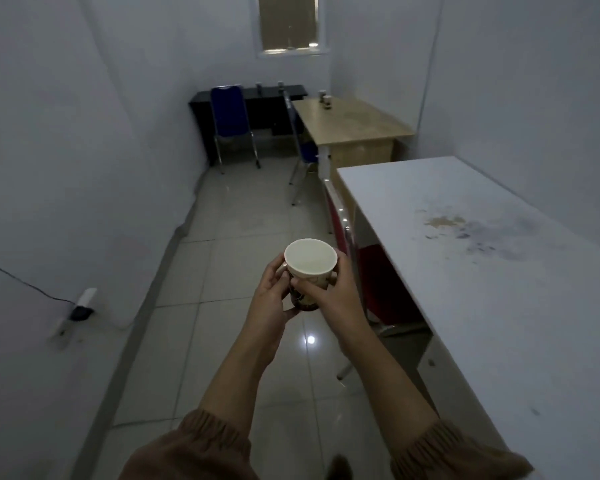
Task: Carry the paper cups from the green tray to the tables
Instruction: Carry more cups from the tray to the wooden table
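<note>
A paper cup (310, 259), white inside with a dark printed outside, is held upright in front of me above the tiled floor. My left hand (272, 299) grips its left side and my right hand (329, 296) grips its right side, thumb across the front. The white table (482, 271) stands close on my right with a stained top. Further back is a wooden table (354, 123) with two small cups (325, 98) on its far end. A black table (257, 95) against the far wall carries two more cups (269, 86). The green tray is out of view.
A red chair (371, 271) is tucked under the white table. Two blue chairs (231, 116) stand by the far tables. A cable and plug (80, 311) hang on the left wall. Tiled floor (229, 220) runs between the left wall and the tables.
</note>
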